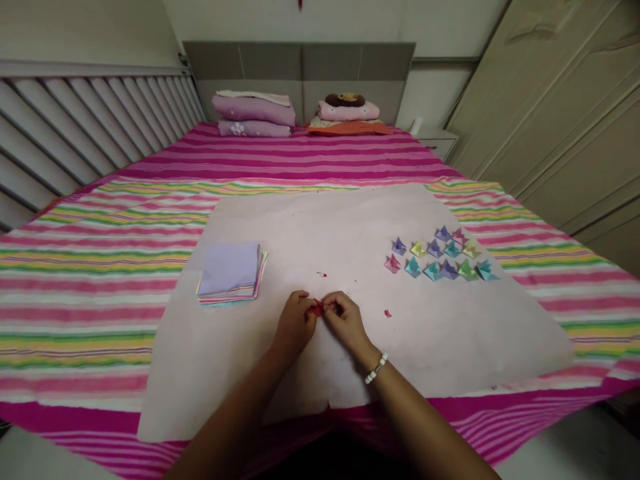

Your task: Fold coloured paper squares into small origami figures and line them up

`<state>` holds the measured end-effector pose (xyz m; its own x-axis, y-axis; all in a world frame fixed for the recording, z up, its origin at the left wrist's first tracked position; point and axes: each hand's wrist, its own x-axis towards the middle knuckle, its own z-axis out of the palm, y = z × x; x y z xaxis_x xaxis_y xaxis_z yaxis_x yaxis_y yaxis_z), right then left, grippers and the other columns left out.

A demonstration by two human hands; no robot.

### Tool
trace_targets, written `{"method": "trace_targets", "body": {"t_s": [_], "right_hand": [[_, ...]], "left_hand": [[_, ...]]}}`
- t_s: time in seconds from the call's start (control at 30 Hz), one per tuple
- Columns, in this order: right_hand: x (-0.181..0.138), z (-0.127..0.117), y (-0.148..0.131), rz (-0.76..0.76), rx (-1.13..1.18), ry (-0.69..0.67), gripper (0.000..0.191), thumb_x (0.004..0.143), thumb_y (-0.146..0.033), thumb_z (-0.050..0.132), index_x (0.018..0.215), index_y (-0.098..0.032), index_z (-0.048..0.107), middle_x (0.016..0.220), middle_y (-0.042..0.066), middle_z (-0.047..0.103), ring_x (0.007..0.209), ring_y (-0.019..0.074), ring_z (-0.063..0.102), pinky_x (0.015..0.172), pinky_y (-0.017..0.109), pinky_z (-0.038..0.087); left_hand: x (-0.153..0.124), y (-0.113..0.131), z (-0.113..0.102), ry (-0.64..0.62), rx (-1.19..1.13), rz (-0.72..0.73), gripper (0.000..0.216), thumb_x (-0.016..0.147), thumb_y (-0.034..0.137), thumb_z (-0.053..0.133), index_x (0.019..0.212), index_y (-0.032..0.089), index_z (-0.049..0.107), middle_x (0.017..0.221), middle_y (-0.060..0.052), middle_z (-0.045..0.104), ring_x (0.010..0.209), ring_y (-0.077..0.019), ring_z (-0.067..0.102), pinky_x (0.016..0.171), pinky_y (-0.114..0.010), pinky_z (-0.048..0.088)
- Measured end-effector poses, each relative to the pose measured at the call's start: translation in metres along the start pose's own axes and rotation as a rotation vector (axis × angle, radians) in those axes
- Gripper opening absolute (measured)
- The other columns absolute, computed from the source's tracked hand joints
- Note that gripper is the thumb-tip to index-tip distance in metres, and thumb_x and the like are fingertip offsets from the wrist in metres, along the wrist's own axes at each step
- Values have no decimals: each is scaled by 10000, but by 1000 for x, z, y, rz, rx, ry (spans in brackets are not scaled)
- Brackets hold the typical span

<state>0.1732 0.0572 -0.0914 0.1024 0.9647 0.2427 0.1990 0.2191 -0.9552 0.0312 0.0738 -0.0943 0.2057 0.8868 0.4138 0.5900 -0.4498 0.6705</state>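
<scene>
Between my two hands is a small piece of folded red paper point(317, 308), partly covered by fingers. My left hand point(296, 321) grips its left side, fingers closed on it. At its right edge, my right hand point(345, 319) pinches the paper between thumb and fingertips; a white beaded bracelet point(377, 369) circles that wrist. Just beyond the hands lies a small red-and-white item point(323, 274), too small to name. Another tiny red scrap point(388, 313) rests to the right of my right hand.
A stack of coloured square paper point(230, 269) sits at the left on a large pale sheet point(310, 227). Several folded paper shapes point(434, 270) stand in rows at the right. Folded bedding point(255, 113) is piled by the headboard point(300, 63), on a striped bed point(90, 280).
</scene>
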Motion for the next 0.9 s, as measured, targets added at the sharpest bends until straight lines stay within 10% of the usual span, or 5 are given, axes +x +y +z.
{"method": "trace_targets", "body": {"t_s": [0.6, 0.9], "right_hand": [[5, -5, -2, -207, -112, -125, 251, 772, -37, 528, 850, -220, 681, 912, 47, 604, 813, 170, 587, 692, 286, 483], [8, -19, -18, -339, -619, -340, 213, 802, -9, 512, 825, -179, 638, 812, 45, 581, 768, 182, 549, 689, 282, 449]], "left_hand": [[6, -7, 0, -61, 138, 58, 174, 717, 60, 607, 832, 170, 676, 920, -69, 597, 875, -212, 619, 820, -381, 549], [5, -15, -1, -42, 97, 96, 154, 789, 141, 555, 891, 180, 664, 985, -88, 609, 921, -223, 639, 835, -394, 569]]}}
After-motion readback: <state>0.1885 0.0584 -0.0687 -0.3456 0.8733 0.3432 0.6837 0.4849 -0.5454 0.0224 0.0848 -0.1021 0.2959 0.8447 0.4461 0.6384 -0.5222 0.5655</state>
